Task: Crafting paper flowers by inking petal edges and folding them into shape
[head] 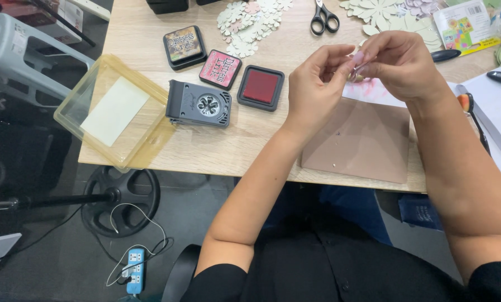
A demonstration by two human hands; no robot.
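1. Hands first: the left hand (316, 84) and the right hand (398, 64) meet above the bench (250, 145), fingertips pressed together on a small pale pink paper piece (355, 66) (most of it is hidden, so its shape cannot be told)
2. Left hand: thumb and forefinger closed on the near side of the piece; right hand: fingers curled and pinched on its far side, so both are clamped on the same scrap
3. Step in hand, as a judgement: fine finger work on one paper piece, shaping or separating it, held in the air above a pink-smudged white sheet (373, 92) that lies on a brown mat (362, 142)
4. Beside the left hand sit an open red ink pad (260, 87), two closed ink pads (203, 57) and a grey flower punch (200, 104), all well apart from the fingers
5. Farther back lie a heap of cream paper flowers (250, 25), black scissors (324, 18) and a second spread of larger flowers (384, 17); a clear plastic lid (113, 112) hangs over the left bench edge
6. Next move, judged from this: it calls for a light, steady pinch, since thin paper tears or creases easily
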